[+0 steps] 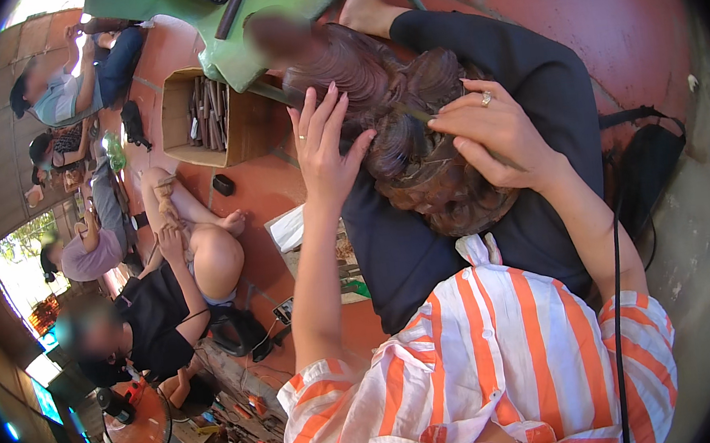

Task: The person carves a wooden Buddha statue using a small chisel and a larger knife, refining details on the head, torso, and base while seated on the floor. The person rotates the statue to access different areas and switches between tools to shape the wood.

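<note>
A: Where is the hair now?

B: The reddish-brown curled hair (398,132) is in the upper middle of the frame. The left hand (324,143) rests on it, fingers spread and released. The right hand (492,131) pinches a thin comb (417,115).

A: What is the risk?

B: I think the pinned curls may loosen if the comb pulls.

Open-air hairdressing spot — red tiled floor (634,15), people seated, curled hair (416,147) being styled
</note>
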The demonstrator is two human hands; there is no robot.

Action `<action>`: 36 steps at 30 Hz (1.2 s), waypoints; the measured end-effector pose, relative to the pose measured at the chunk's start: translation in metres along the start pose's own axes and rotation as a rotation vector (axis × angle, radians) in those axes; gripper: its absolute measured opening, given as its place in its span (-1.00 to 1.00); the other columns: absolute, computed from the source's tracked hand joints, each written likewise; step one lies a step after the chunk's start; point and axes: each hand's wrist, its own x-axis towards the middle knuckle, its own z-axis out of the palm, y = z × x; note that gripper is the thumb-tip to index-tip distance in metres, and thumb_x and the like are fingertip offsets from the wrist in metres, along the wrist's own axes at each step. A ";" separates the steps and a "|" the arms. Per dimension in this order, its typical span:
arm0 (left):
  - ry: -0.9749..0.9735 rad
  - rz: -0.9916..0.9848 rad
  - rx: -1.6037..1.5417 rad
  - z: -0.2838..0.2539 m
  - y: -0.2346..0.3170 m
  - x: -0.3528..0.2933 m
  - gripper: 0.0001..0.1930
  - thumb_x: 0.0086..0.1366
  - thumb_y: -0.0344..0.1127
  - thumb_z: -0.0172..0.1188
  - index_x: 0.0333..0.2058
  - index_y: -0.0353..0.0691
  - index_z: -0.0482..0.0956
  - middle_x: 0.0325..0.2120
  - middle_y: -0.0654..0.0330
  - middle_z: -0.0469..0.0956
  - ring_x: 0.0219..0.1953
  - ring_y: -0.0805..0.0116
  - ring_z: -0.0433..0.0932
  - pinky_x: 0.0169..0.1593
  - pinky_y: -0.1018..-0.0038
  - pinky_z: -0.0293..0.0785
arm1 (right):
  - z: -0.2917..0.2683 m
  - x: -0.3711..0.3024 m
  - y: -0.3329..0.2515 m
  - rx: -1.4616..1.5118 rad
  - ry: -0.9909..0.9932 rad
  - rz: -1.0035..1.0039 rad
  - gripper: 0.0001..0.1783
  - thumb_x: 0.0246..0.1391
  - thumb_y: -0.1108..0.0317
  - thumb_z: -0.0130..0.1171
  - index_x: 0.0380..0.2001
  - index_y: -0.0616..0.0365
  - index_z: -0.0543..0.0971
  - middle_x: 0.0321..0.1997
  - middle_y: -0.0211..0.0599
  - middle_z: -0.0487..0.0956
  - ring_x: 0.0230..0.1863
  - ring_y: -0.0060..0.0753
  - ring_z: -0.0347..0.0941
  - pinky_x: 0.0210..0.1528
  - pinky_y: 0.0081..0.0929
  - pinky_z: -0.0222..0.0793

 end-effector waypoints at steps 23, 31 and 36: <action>-0.152 0.389 -0.018 0.022 -0.015 0.053 -0.63 -0.09 0.01 0.42 -0.43 -0.16 0.67 -0.34 0.31 0.66 -0.15 0.43 0.62 0.25 0.18 0.24 | 0.009 -0.008 0.015 -0.028 0.029 0.107 -0.74 0.04 0.34 0.26 -0.16 -0.04 0.69 -0.40 -0.53 0.62 -0.18 -0.52 0.51 0.25 -0.16 0.09; -0.109 0.301 -0.072 0.024 -0.009 0.048 -0.62 -0.13 -0.02 0.46 -0.46 -0.20 0.68 -0.33 0.28 0.67 -0.13 0.41 0.62 0.27 0.17 0.21 | 0.010 -0.014 0.010 0.048 0.039 0.150 -0.72 0.03 0.34 0.24 -0.13 0.00 0.67 -0.40 -0.50 0.65 -0.11 -0.46 0.51 0.25 -0.16 0.08; -0.253 0.315 -0.129 0.013 -0.012 0.053 -0.64 -0.09 -0.11 0.46 -0.39 -0.24 0.68 -0.24 0.24 0.66 -0.04 0.38 0.59 0.28 0.16 0.18 | 0.008 -0.009 0.007 0.059 0.001 0.135 -0.71 0.03 0.33 0.24 -0.13 0.00 0.66 -0.36 -0.48 0.67 -0.09 -0.44 0.50 0.26 -0.14 0.06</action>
